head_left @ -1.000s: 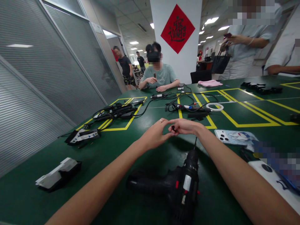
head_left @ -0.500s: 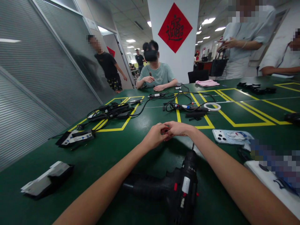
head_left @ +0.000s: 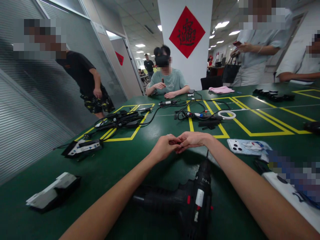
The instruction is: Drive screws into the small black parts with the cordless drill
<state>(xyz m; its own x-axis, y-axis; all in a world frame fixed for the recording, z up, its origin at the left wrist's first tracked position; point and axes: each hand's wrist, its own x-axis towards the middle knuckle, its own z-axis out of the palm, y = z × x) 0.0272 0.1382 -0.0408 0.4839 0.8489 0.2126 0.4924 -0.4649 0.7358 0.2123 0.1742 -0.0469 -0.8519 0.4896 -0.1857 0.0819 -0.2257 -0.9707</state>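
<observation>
Above the green table, my left hand (head_left: 165, 146) and my right hand (head_left: 192, 140) meet with their fingertips pressed together. Both are closed; whatever sits between the fingers is hidden or too small to name. Below them a black cordless drill (head_left: 200, 196) lies on its side between my forearms, its chuck and bit pointing away from me and its handle to the left, partly behind my left forearm. At the left lies a white and black plastic part (head_left: 53, 191). To the right of my right hand is a phone in a patterned case (head_left: 247, 146).
Tangled black cables (head_left: 122, 118) lie at the back left, and more cables with a white ring (head_left: 226, 114) further right. A black and white part (head_left: 83, 146) rests near the left edge. Across the table sits a person in a headset (head_left: 167, 80); others stand around.
My hands stay together, with the fingers shifted slightly and the gap between them smaller. A person in black at the left has walked closer along the glass wall. The drill stays put.
</observation>
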